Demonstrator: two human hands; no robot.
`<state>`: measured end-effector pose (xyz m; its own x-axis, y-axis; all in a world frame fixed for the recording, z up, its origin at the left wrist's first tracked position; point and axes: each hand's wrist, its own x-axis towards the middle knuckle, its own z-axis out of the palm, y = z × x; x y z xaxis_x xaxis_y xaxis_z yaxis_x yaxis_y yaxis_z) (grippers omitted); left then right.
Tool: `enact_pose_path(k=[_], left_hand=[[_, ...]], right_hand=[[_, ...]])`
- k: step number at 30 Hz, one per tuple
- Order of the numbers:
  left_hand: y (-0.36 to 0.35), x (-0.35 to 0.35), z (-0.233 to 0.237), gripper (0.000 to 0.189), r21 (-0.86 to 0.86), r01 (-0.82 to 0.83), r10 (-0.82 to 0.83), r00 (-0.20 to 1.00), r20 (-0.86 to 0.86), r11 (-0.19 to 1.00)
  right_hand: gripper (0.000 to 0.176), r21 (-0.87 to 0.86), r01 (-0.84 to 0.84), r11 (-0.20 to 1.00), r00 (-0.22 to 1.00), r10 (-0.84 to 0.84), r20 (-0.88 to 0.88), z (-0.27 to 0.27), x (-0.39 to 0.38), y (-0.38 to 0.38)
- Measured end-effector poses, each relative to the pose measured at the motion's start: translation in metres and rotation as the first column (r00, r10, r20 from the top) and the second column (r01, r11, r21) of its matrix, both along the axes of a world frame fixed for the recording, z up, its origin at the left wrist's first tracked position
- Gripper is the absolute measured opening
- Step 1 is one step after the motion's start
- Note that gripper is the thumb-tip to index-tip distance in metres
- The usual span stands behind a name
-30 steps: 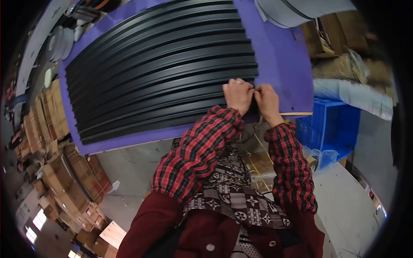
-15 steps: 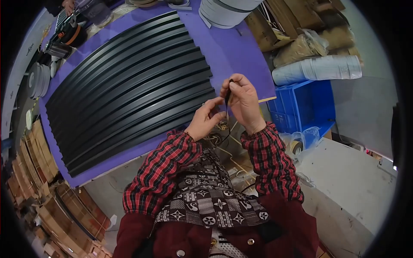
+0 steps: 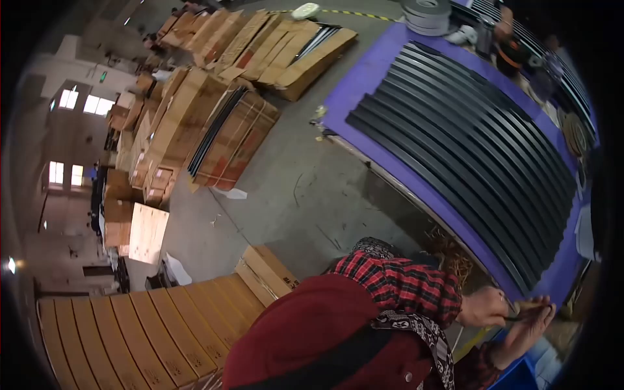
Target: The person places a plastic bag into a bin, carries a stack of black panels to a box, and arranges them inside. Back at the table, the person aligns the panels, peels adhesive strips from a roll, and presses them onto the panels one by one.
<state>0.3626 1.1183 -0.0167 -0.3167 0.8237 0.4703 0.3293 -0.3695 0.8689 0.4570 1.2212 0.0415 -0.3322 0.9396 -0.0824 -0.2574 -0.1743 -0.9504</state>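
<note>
Both hands are close together at the lower right, just off the near corner of the purple-topped table [image 3: 367,146]. My left hand [image 3: 482,307] is closed, its fingertips on a thin dark strip [image 3: 513,318] that runs between the hands. My right hand [image 3: 525,333] faces it, fingers bent in and pinching the same strip; its exact grip is partly hidden and blurred. Beside the hands, long black ribbed strips [image 3: 468,149] lie side by side on the tabletop, their ends stepped.
A row of cardboard boxes [image 3: 136,331] stands at the lower left. Strapped cartons [image 3: 237,140] lean farther back on the grey floor [image 3: 279,195]. Below my hands is a blue crate [image 3: 517,376]. Rolls of tape [image 3: 427,16] sit at the table's far corner.
My head has turned left, so the table and my hands now appear farther right and the cartons and floor show. The hands stay together, with the dark strip between them.
</note>
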Motion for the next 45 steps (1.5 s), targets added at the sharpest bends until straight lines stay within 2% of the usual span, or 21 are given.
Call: enact_pose_path(k=[1,2,4,7,9,10,11,12,14,18,21,23,24,26,30,33,35,37,39,41,45], left_hand=[[-0.015,-0.011,0.031,0.02,0.086,-0.04,0.034,0.997,0.07,0.996],[-0.033,-0.022,0.061,0.021,0.167,-0.075,0.051,0.989,0.14,0.983],[-0.047,-0.029,0.082,0.022,0.233,-0.104,0.089,0.993,0.074,0.967],[-0.06,-0.038,0.073,0.024,0.269,-0.073,0.097,0.992,-0.077,0.96],[-0.068,-0.048,0.056,0.031,0.021,-0.063,0.061,0.996,0.06,0.998],[-0.081,-0.057,0.073,0.034,-0.067,-0.066,0.089,0.893,0.44,0.996],[-0.079,-0.064,0.076,0.034,-0.065,-0.073,0.094,0.894,0.438,0.995],[-0.075,-0.068,0.078,0.033,0.098,-0.176,0.118,0.897,0.426,0.979],[-0.075,-0.076,0.084,0.025,0.189,0.061,-0.136,0.899,0.416,0.98],[-0.057,-0.06,0.073,0.018,0.082,0.101,-0.127,0.895,0.428,0.991],[-0.043,-0.055,0.063,0.013,0.158,-0.055,0.017,0.972,0.233,0.986],[-0.039,-0.054,0.066,0.009,0.167,-0.283,0.321,0.903,-0.285,0.944],[-0.033,-0.046,0.067,0.009,0.168,-0.254,0.294,0.91,-0.292,0.953],[-0.026,-0.031,0.066,0.008,0.028,-0.22,0.22,0.941,-0.257,0.975],[-0.011,-0.012,0.068,0.013,0.105,0.058,-0.055,0.998,-0.035,0.993],[0.0,-0.009,0.067,0.012,-0.131,0.043,-0.054,0.995,-0.082,0.99],[0.016,-0.009,0.061,0.011,0.0,0.21,-0.21,0.978,0.015,0.978],[0.017,-0.012,0.069,0.009,-0.272,0.538,-0.421,0.821,0.386,0.798],[0.024,-0.003,0.068,0.008,-0.135,0.261,-0.252,0.964,0.078,0.956],[0.033,-0.006,0.067,0.007,0.074,0.001,0.022,0.953,-0.302,0.997],[0.041,-0.015,0.061,0.008,0.121,-0.105,0.147,0.896,-0.419,0.987]], right_hand=[[0.021,-0.067,0.035,0.997,0.999,-0.034,0.016,0.03,-0.018,-0.023],[0.022,0.486,-0.055,0.872,0.992,-0.006,0.124,0.044,-0.03,-0.04],[0.024,0.875,-0.168,0.454,0.979,-0.027,0.202,0.054,-0.044,-0.057],[0.021,0.53,-0.284,0.799,0.945,0.326,0.014,0.054,-0.062,-0.046],[0.02,0.227,-0.437,0.87,0.861,0.478,-0.174,0.053,-0.074,-0.034],[0.018,0.13,-0.469,0.873,0.844,0.487,-0.224,0.057,-0.081,-0.044],[0.016,0.032,-0.495,0.868,0.831,0.484,-0.276,0.062,-0.089,-0.054],[0.016,0.033,-0.509,0.86,0.824,0.498,-0.271,0.063,-0.094,-0.066],[0.015,0.001,-0.604,0.797,0.759,0.576,-0.303,0.062,-0.1,-0.081],[0.011,0.14,-0.664,0.735,0.629,0.65,-0.427,0.063,-0.083,-0.066],[0.013,0.25,-0.502,0.828,0.678,0.557,-0.48,0.058,-0.062,-0.05],[0.013,0.23,-0.523,0.821,0.653,0.56,-0.51,0.054,-0.042,-0.032],[0.012,0.226,-0.552,0.803,0.588,0.566,-0.577,0.049,-0.035,-0.026],[0.011,0.22,-0.571,0.791,0.517,0.554,-0.652,0.036,-0.031,-0.015],[0.008,0.159,-0.16,0.974,0.894,0.212,-0.396,0.028,-0.018,-0.003],[0.008,0.044,-0.381,0.923,0.684,0.314,-0.658,0.031,-0.014,-0.003],[0.008,0.058,-0.487,0.872,0.634,0.398,-0.663,0.039,-0.005,0.001],[0.009,0.09,-0.526,0.846,0.559,0.424,-0.713,0.041,0.001,0.008],[0.011,0.196,-0.441,0.876,0.557,0.439,-0.705,0.041,0.006,0.015],[0.011,0.244,-0.321,0.915,0.595,0.395,-0.7,0.044,0.018,0.025],[0.012,0.271,-0.195,0.943,0.428,0.331,-0.841,0.056,0.049,0.047]])
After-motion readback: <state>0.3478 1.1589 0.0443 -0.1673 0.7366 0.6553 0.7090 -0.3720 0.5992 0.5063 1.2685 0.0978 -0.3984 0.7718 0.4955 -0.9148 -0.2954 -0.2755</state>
